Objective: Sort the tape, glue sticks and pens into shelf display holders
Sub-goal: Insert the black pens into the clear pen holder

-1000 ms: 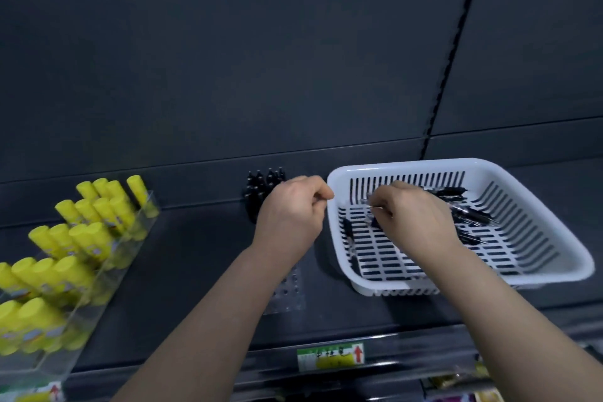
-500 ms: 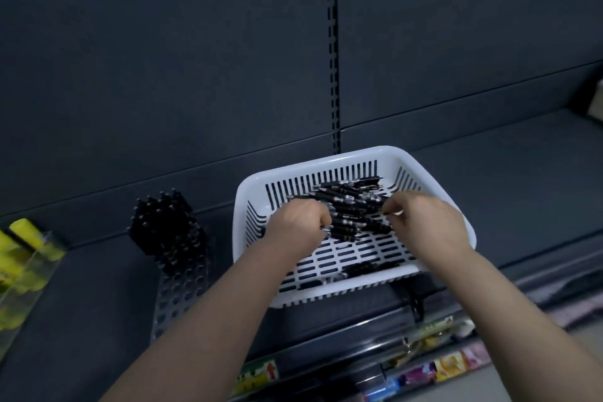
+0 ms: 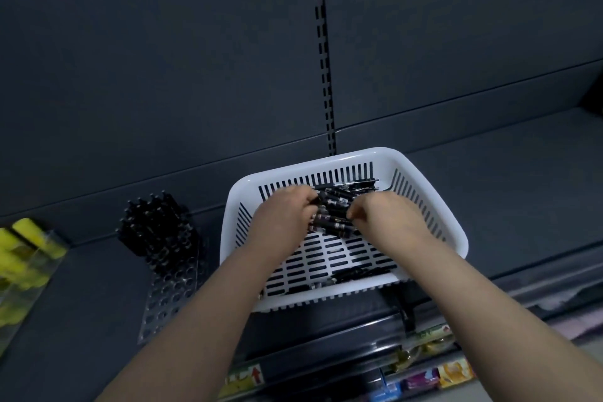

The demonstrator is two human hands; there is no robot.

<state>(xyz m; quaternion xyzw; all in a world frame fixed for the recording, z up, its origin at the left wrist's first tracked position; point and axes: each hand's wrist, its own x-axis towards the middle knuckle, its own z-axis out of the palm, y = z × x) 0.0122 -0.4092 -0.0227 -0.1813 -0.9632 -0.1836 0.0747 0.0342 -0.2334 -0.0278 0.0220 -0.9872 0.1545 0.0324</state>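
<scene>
Shelf (image 3: 505, 199) — dark grey (pens (image 3: 336, 202) in basket (image 3: 232, 206))

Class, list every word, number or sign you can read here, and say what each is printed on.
Red upward arrow: on the shelf-edge label; its words are too blurred to read.
Pale print on the pens in the basket: too small to read.
Print on the coloured packets below the shelf: blurred, unreadable.
</scene>
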